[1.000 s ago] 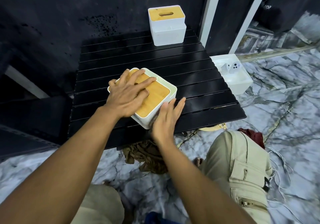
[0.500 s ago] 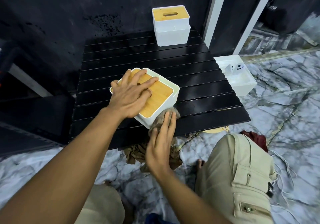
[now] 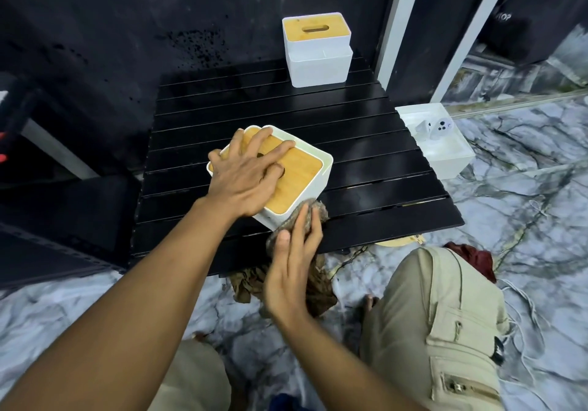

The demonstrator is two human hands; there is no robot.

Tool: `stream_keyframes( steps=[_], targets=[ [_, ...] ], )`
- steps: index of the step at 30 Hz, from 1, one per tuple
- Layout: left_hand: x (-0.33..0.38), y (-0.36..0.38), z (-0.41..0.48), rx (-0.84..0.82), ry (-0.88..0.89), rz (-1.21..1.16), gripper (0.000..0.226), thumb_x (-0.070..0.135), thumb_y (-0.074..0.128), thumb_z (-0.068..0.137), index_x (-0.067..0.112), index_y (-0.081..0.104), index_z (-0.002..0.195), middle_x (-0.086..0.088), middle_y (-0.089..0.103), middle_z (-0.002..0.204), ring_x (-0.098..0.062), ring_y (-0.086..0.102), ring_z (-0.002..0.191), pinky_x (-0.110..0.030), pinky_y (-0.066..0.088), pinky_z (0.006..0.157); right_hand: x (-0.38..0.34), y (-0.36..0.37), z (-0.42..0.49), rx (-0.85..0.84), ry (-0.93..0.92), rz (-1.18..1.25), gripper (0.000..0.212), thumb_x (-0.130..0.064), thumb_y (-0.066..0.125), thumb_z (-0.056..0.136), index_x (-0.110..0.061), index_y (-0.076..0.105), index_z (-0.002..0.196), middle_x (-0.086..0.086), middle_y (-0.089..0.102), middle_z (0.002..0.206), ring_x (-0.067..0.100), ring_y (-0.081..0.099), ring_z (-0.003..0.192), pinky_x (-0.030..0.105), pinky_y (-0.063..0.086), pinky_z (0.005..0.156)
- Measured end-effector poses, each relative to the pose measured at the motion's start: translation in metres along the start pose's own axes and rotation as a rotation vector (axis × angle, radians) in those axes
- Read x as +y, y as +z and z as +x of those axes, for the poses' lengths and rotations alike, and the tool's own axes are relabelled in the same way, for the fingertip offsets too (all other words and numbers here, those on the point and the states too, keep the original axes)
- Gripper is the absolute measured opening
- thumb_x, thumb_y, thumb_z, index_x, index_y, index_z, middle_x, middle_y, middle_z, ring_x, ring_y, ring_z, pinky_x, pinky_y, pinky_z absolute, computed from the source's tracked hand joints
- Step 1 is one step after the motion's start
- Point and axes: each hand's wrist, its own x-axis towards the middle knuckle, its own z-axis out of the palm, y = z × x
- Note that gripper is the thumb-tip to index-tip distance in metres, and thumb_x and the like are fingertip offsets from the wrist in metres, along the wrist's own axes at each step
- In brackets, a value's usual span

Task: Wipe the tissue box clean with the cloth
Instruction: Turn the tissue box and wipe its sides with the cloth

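Tissue box (image 3: 299, 172) sits at 6 o'clock on the bench (image 3: 366, 156), my left hand (image 3: 245, 175) spread on top. My right hand (image 3: 292, 258), fingers flat, has slid the cloth (image 3: 315, 212) back along its 5 o'clock side, still wiping.

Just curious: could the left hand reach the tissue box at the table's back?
Likely yes: nothing stands between the left hand and the back box, but it is pressing on the near box.
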Motion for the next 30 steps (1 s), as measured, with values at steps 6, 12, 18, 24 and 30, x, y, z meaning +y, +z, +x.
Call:
stream_keyframes(
  steps=[6, 12, 18, 24, 30],
  targets=[
    [0.0, 0.002, -0.003, 0.004, -0.007, 0.002, 0.054, 0.049, 0.014, 0.093, 0.058, 0.012, 0.146, 0.017, 0.004, 0.162, -0.025, 0.001, 0.148, -0.054, 0.02, 0.104, 0.016, -0.006, 0.117, 0.168, 0.349, 0.059, 0.051, -0.043, 0.024, 0.103, -0.026, 0.028, 0.152, -0.002, 0.019, 0.159, 0.014, 0.018, 0.148, 0.044, 0.019, 0.12],
    [0.002, 0.004, -0.001, 0.03, -0.021, 0.03, 0.052, 0.048, 0.015, 0.095, 0.058, 0.012, 0.147, 0.016, 0.006, 0.162, -0.025, 0.004, 0.148, -0.054, 0.022, 0.102, -0.011, -0.001, 0.027, 0.073, -0.09, 0.105, 0.049, -0.029, 0.033, 0.104, -0.016, 0.03, 0.151, 0.003, 0.014, 0.161, 0.011, 0.01, 0.15, 0.031, 0.017, 0.121],
    [0.007, -0.006, -0.012, -0.041, -0.106, 0.04, 0.05, 0.05, 0.013, 0.098, 0.056, 0.013, 0.148, 0.011, 0.01, 0.161, -0.029, 0.013, 0.143, -0.057, 0.026, 0.1, 0.01, -0.001, 0.033, 0.129, 0.188, 0.084, 0.044, -0.024, 0.036, 0.103, -0.013, 0.041, 0.145, 0.003, 0.032, 0.151, 0.011, 0.037, 0.137, 0.03, 0.034, 0.113],
    [-0.01, -0.045, -0.023, -0.153, -0.131, 0.307, 0.063, 0.071, 0.008, 0.093, 0.048, 0.017, 0.151, -0.002, 0.034, 0.145, -0.031, 0.033, 0.129, -0.062, 0.022, 0.104, -0.015, -0.049, 0.103, 0.416, 0.663, 0.587, 0.029, -0.014, 0.043, 0.1, -0.005, 0.066, 0.115, 0.014, 0.067, 0.115, 0.029, 0.065, 0.108, 0.041, 0.053, 0.095],
    [-0.039, -0.028, -0.037, -0.16, 0.341, 0.108, 0.067, 0.077, 0.009, 0.086, 0.055, 0.012, 0.15, 0.006, 0.013, 0.161, -0.021, 0.02, 0.146, -0.049, 0.009, 0.121, -0.046, -0.079, 0.089, 0.377, 0.715, 0.916, 0.026, -0.024, 0.041, 0.103, -0.012, 0.065, 0.105, 0.008, 0.067, 0.101, 0.022, 0.064, 0.09, 0.035, 0.052, 0.077]
  ],
)
